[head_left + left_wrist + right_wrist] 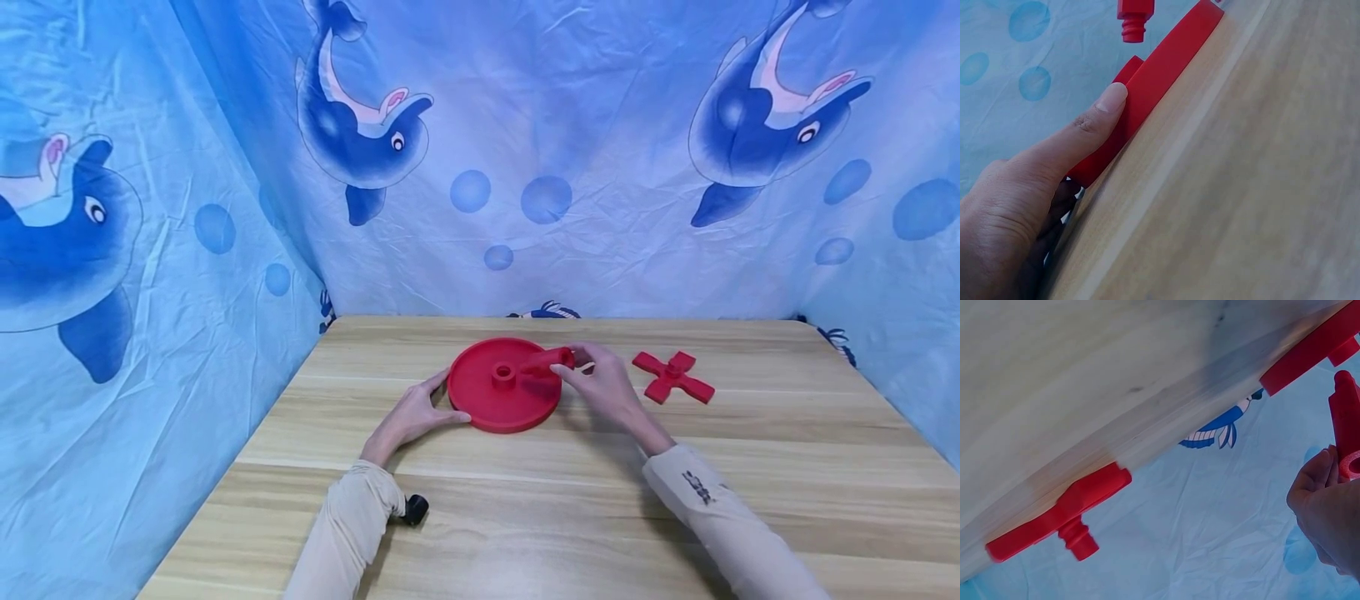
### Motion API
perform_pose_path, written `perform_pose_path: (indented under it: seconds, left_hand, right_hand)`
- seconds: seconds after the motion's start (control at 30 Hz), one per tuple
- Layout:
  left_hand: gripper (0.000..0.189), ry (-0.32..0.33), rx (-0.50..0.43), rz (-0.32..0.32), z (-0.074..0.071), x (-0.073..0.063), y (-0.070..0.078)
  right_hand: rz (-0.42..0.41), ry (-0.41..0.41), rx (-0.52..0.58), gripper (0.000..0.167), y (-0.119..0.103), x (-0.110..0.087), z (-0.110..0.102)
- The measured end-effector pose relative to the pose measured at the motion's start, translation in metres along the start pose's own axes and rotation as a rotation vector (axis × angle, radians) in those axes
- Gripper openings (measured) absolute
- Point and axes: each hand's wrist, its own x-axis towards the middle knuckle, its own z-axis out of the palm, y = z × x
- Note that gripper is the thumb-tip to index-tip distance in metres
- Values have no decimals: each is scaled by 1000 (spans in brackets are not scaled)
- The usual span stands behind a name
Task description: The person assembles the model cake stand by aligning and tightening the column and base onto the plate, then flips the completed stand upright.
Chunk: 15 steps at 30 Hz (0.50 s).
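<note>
A round red disc (476, 408) with a raised rim lies on the table, and a short hollow socket (504, 377) rises from its middle. My left hand (415, 412) grips the disc's left side; in the left wrist view the thumb (1094, 119) presses on its edge. Tilted above the disc's right part is a red post (540, 363), which my right hand (606, 387) pinches by its hollow end. The post's threaded end (1134, 30) points down towards the disc, apart from the socket in the right wrist view.
To the right of the disc, a red four-armed cross piece (676, 379) lies on the wooden table (525, 533) with its threaded stub up. A blue cloth (450, 258) printed with dolphins hangs behind the table and at both sides. A small black object (416, 509) sits at the left cuff.
</note>
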Motion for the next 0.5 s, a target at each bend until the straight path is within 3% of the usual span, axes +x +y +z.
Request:
perform_pose_path:
  seconds: [0.5]
  left_hand:
    - [108, 11, -14, 3, 0, -2, 2]
  right_hand:
    - [16, -23, 43, 42, -3, 9, 21]
